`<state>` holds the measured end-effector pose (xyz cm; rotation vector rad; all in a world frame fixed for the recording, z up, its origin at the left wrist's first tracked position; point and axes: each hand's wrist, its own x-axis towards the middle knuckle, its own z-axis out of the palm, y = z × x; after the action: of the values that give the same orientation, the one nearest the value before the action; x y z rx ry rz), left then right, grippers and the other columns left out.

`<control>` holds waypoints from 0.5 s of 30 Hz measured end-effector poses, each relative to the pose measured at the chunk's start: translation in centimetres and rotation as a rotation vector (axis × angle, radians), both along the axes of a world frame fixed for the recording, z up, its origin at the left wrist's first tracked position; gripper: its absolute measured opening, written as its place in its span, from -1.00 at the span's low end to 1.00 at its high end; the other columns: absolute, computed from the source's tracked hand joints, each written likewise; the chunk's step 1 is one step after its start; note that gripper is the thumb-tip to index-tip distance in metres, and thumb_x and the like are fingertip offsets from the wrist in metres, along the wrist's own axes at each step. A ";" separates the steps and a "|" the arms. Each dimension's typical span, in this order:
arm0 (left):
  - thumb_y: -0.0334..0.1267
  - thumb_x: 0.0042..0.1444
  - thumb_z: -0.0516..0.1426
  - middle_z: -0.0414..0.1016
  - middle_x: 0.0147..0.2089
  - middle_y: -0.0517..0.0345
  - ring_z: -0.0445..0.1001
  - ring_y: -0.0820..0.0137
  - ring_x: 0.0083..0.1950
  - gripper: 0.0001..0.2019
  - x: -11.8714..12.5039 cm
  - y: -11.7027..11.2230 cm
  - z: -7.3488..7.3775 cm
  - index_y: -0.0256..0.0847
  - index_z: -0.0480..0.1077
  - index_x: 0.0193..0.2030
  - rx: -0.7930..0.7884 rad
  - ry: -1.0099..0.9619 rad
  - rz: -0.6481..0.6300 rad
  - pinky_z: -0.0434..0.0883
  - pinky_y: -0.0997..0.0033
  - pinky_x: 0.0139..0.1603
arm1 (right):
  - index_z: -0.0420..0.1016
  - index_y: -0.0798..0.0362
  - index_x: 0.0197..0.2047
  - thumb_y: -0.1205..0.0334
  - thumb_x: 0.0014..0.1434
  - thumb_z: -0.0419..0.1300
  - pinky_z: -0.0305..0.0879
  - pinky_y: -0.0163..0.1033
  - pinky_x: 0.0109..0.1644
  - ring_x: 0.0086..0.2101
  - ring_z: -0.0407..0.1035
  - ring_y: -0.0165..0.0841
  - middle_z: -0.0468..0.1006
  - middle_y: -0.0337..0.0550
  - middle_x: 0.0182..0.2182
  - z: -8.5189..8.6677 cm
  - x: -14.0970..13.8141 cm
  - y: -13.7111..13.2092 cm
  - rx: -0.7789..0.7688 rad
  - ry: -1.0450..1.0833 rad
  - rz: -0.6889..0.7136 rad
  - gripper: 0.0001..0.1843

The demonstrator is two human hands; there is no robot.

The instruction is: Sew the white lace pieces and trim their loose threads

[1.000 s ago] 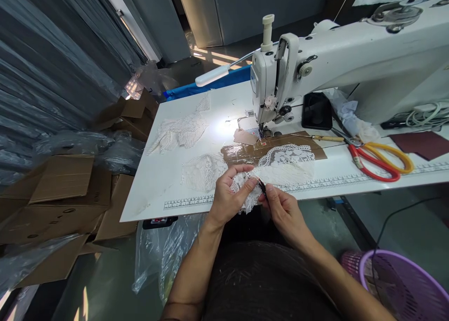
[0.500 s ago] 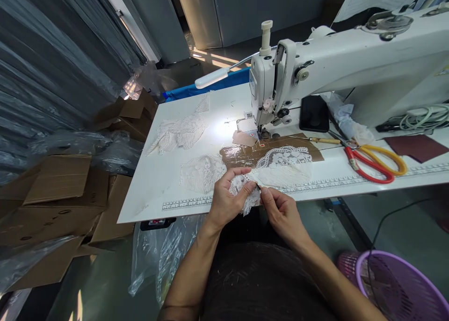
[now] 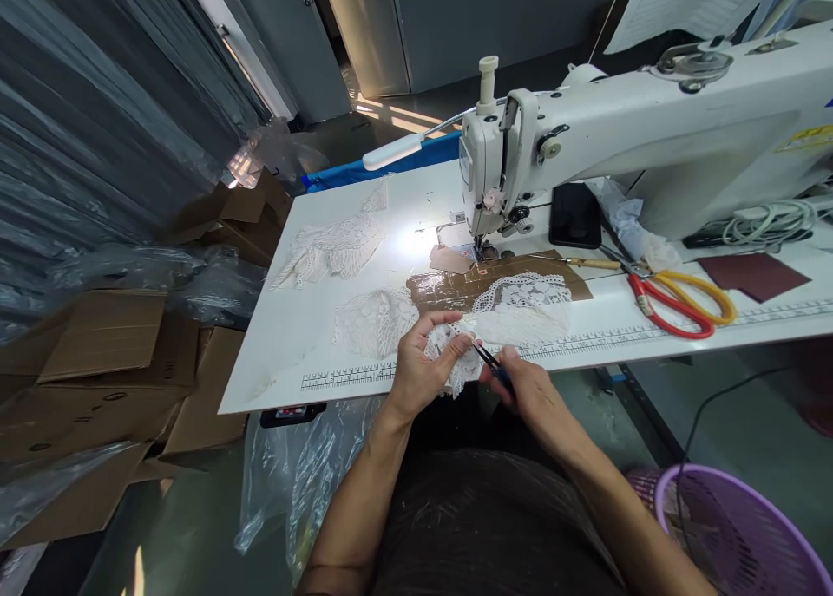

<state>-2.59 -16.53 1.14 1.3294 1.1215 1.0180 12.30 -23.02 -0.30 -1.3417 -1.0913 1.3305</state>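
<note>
At the table's front edge, my left hand [image 3: 423,362] pinches a piece of white lace [image 3: 463,375] between thumb and fingers. Dark thread snips [image 3: 498,370] sit in my right hand [image 3: 530,392], their narrow blades slightly apart and pointing at the lace beside my left thumb. Whether the tips touch the fabric I cannot tell. Just beyond my hands lies another white lace piece [image 3: 527,314], partly over a brown taped cardboard sheet [image 3: 446,291]. More white lace [image 3: 374,323] rests to the left of my left hand.
A white sewing machine [image 3: 625,127] stands at the back right of the white table [image 3: 260,353]. Red-and-yellow-handled scissors [image 3: 680,301], a black phone [image 3: 575,216] and a wooden-handled tool [image 3: 592,264] lie near it. Cardboard boxes [image 3: 104,336] are at left, a purple basket [image 3: 735,527] lower right.
The snips now show plainly in my right hand, which has shifted slightly right and turned. My left hand stays on the lace. The view has shifted slightly.
</note>
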 end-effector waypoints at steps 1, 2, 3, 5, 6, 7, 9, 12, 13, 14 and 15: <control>-0.16 0.03 0.34 0.63 -0.20 0.05 0.62 0.26 -0.18 -0.62 0.0 0.0 -0.1 -0.20 0.45 -0.03 -0.035 -0.052 -0.005 0.52 0.32 -0.17 | 0.43 0.06 -0.38 -0.25 0.35 -0.13 0.02 -0.28 -0.48 -0.54 0.05 -0.41 0.17 -0.31 -0.60 0.2 0.4 -0.2 0.014 -0.021 -0.008 -0.39; -0.16 0.03 0.34 0.63 -0.20 0.05 0.62 0.25 -0.17 -0.61 0.0 -0.1 -0.2 -0.20 0.44 -0.02 -0.068 -0.109 -0.011 0.52 0.32 -0.17 | 0.44 0.05 -0.36 -0.22 0.35 -0.10 0.04 -0.29 -0.46 -0.53 0.07 -0.40 0.18 -0.30 -0.59 0.3 0.7 -0.2 0.043 -0.054 -0.039 -0.43; -0.15 0.05 0.34 0.64 -0.21 0.04 0.63 0.25 -0.17 -0.62 0.0 -0.2 -0.2 -0.20 0.43 -0.01 -0.097 -0.168 -0.015 0.52 0.32 -0.16 | 0.43 0.05 -0.35 -0.19 0.34 -0.05 0.06 -0.29 -0.45 -0.52 0.08 -0.41 0.20 -0.31 -0.58 0.4 0.9 -0.3 0.078 -0.093 -0.088 -0.49; -0.14 0.08 0.32 0.65 -0.23 0.05 0.63 0.28 -0.18 -0.64 0.1 -0.4 -0.1 -0.20 0.42 -0.02 -0.143 -0.268 -0.019 0.52 0.32 -0.13 | 0.39 0.03 -0.37 -0.11 0.27 0.11 0.09 -0.31 -0.44 -0.51 0.10 -0.42 0.23 -0.32 -0.56 0.5 1.1 -0.1 0.138 -0.168 -0.199 -0.62; -0.14 0.09 0.31 0.65 -0.24 0.06 0.63 0.29 -0.20 -0.65 0.2 -0.5 0.0 -0.21 0.42 -0.03 -0.158 -0.301 -0.015 0.52 0.33 -0.13 | 0.37 0.03 -0.38 -0.07 0.23 0.18 0.10 -0.32 -0.45 -0.53 0.10 -0.44 0.23 -0.33 -0.56 0.5 1.1 0.1 0.155 -0.196 -0.243 -0.67; -0.14 0.09 0.31 0.65 -0.25 0.06 0.63 0.30 -0.21 -0.65 0.2 -0.6 0.2 -0.21 0.42 -0.03 -0.165 -0.318 -0.006 0.52 0.33 -0.13 | 0.36 0.02 -0.39 -0.03 0.19 0.23 0.09 -0.33 -0.47 -0.54 0.09 -0.45 0.23 -0.35 -0.57 0.5 1.0 0.3 0.164 -0.216 -0.270 -0.70; -0.16 0.07 0.33 0.65 -0.22 0.05 0.63 0.31 -0.21 -0.65 0.2 -0.7 0.3 -0.22 0.43 -0.05 -0.163 -0.315 0.013 0.52 0.36 -0.13 | 0.36 0.01 -0.36 0.02 0.16 0.27 0.07 -0.35 -0.51 -0.58 0.06 -0.48 0.19 -0.39 -0.60 0.6 0.7 0.6 0.174 -0.225 -0.284 -0.73; -0.18 0.02 0.36 0.65 -0.17 0.05 0.62 0.32 -0.18 -0.67 0.2 -0.8 0.3 -0.21 0.47 -0.09 -0.122 -0.272 0.039 0.51 0.38 -0.13 | 0.37 0.00 -0.29 0.03 0.16 0.29 0.05 -0.37 -0.54 -0.61 0.04 -0.48 0.14 -0.44 -0.64 0.8 0.3 0.9 0.211 -0.211 -0.252 -0.75; -0.19 0.01 0.36 0.65 -0.18 0.07 0.62 0.32 -0.17 -0.68 0.2 -0.8 0.3 -0.20 0.48 -0.11 -0.103 -0.261 0.047 0.50 0.38 -0.12 | 0.37 0.00 -0.28 0.04 0.17 0.28 0.05 -0.37 -0.54 -0.61 0.05 -0.48 0.14 -0.44 -0.64 0.8 0.2 0.9 0.227 -0.210 -0.238 -0.76; -0.19 0.01 0.37 0.65 -0.18 0.08 0.62 0.31 -0.16 -0.70 0.2 -0.8 0.2 -0.19 0.49 -0.12 -0.084 -0.253 0.053 0.50 0.38 -0.10 | 0.37 0.00 -0.29 0.04 0.19 0.27 0.04 -0.36 -0.54 -0.61 0.05 -0.48 0.15 -0.43 -0.64 0.9 0.1 0.9 0.243 -0.215 -0.226 -0.77; -0.19 0.01 0.37 0.64 -0.19 0.09 0.61 0.30 -0.14 -0.71 0.1 -0.8 0.2 -0.19 0.50 -0.13 -0.068 -0.251 0.056 0.50 0.37 -0.09 | 0.37 0.00 -0.30 0.03 0.22 0.24 0.05 -0.36 -0.53 -0.60 0.06 -0.48 0.17 -0.42 -0.62 0.9 0.1 0.8 0.257 -0.222 -0.210 -0.77</control>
<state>-2.46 -17.32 1.32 1.0878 0.9981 1.1430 12.40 -22.24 0.62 -1.3888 -1.1886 0.8717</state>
